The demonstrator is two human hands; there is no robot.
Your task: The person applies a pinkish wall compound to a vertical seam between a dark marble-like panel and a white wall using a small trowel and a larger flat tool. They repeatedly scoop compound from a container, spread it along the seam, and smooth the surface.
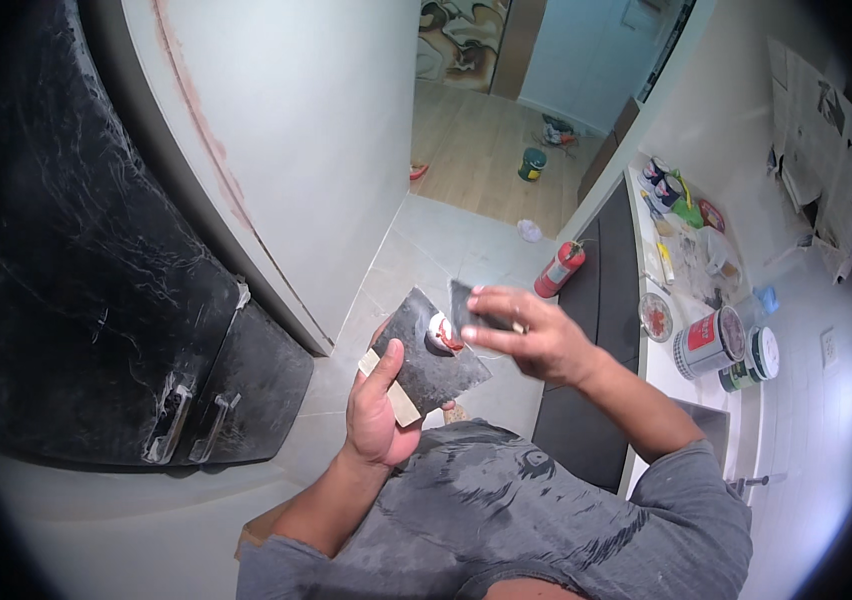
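Observation:
In front of my body, my left hand (376, 415) is closed round the pale edge strip of a wide, dark putty knife (461, 370), its thumb on top. On that flat blade sits a dab of white and red paste (443, 332). My right hand (546, 338) grips a second, smaller dark-bladed putty knife (461, 298), held just above the far right side of the wide blade. Fingers hide most of its handle. Whether the small blade touches the paste, I cannot tell.
A scuffed black fridge (76, 270) stands left, beside a white wall panel (286, 120) with a reddish filled seam. On the right, a white counter carries a large paint can (711, 342), smaller tins and tools. A red fire extinguisher (559, 268) and a green bucket (532, 164) stand on the floor.

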